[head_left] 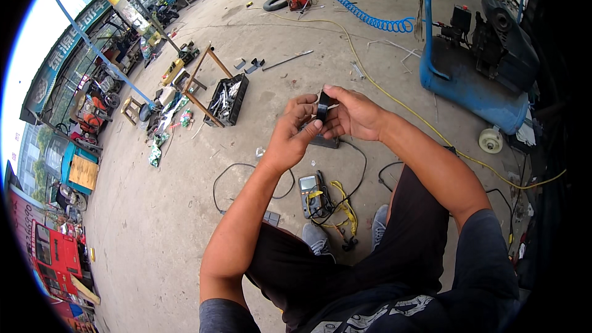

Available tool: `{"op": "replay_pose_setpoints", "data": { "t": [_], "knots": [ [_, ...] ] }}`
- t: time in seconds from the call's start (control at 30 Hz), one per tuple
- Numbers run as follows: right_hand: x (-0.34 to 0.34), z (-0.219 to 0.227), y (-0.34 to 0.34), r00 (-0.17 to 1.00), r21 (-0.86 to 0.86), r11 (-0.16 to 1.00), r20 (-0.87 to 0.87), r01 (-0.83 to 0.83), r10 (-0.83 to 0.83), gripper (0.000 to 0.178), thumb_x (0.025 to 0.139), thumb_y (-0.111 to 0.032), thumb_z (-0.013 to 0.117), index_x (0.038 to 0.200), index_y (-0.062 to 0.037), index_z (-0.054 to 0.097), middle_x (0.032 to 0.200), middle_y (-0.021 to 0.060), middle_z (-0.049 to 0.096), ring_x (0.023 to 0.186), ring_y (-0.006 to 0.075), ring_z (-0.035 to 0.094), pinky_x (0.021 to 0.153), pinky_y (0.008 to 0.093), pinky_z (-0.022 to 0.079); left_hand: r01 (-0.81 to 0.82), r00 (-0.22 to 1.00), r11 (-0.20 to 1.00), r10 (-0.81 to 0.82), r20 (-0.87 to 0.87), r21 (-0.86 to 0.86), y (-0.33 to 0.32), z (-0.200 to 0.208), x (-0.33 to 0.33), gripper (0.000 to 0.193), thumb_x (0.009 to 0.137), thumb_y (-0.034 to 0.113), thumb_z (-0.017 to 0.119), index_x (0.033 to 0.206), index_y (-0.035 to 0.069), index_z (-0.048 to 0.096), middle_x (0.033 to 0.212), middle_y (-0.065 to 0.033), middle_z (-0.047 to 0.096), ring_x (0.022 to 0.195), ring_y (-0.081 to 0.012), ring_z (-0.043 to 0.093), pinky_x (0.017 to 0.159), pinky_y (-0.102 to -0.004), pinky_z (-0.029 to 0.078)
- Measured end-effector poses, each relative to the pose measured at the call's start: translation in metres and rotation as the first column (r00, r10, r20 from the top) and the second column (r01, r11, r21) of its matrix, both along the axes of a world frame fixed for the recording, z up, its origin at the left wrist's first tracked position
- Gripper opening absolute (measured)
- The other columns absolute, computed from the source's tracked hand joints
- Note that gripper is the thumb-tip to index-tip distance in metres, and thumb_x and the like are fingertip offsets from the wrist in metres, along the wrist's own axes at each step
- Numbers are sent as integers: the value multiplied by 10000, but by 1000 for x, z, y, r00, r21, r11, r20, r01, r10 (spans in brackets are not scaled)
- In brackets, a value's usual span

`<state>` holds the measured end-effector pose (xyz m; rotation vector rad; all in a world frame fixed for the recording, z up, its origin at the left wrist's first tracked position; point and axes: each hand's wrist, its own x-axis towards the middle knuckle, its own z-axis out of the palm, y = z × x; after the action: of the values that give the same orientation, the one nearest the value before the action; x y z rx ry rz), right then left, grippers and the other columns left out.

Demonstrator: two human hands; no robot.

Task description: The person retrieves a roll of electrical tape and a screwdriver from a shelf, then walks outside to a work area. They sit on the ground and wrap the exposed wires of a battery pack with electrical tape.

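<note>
Between my two hands is a roll of black tape (pixel 323 106), seen nearly edge-on, above the ground in front of my knees. My left hand (pixel 291 134) grips it from the left, with thumb and fingers closed on its side. On the other side my right hand (pixel 359 115) pinches it with the thumb on its upper edge; the right fingers curl below. Partly hidden under the hands lies a dark block-shaped thing (pixel 325 142) with a black cable. Nearer my feet, a grey multimeter (pixel 311 195) rests on the concrete beside a tangle of yellow leads (pixel 346 206).
A black crate of tools (pixel 227 100) stands ahead left, by a wooden frame (pixel 213 61). To the right is a blue air compressor (pixel 475 80) with a coiled blue hose (pixel 370 20). A yellow hose (pixel 394 95) crosses the ground. A red vehicle (pixel 58 259) is far left.
</note>
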<state>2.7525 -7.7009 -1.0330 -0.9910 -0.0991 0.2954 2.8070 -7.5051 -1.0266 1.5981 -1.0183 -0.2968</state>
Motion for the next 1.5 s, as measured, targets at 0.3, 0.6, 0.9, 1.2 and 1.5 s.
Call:
{"op": "replay_pose_setpoints", "data": {
  "t": [0.3,0.6,0.9,1.2,1.5],
  "knots": [
    [-3,2,1,996,-70,995,56,75,-71,532,924,-499,589,1122,-5,572,962,145,645,869,240,676,761,366,583,-17,1000,999,17,8,30,-2,11,-9,246,947,150,568,1106,-31,620,1336,-104,473,1212,-206,468,993,-348,402],
    [-5,5,4,991,-112,988,99,103,-92,498,926,-454,619,1084,18,596,922,119,651,819,201,678,713,323,593,-102,995,994,101,12,32,-3,5,-7,200,921,141,552,1040,-6,617,1250,-95,536,1095,-180,507,948,-329,401],
    [-6,5,3,994,-230,968,78,98,-82,537,900,-541,620,1008,-15,607,849,86,642,689,153,648,635,276,563,-65,995,998,66,-79,20,-3,9,-11,177,925,128,563,946,-26,646,1223,-94,546,1090,-176,505,965,-339,391],
    [-8,6,6,996,-262,961,3,87,-89,577,884,-628,582,980,-59,611,715,-13,524,553,71,536,440,198,417,-59,998,998,59,-12,-3,-2,6,-6,302,969,219,581,982,-62,693,1235,-161,570,1100,-222,531,960,-349,413],
    [-8,9,3,995,-286,955,-35,83,-96,528,932,-567,561,948,-41,601,667,-23,489,443,32,385,336,189,237,-129,989,991,131,-64,33,2,6,0,232,964,176,617,1004,-45,677,1211,-110,587,1032,-171,557,920,-305,440]
  ]
}}
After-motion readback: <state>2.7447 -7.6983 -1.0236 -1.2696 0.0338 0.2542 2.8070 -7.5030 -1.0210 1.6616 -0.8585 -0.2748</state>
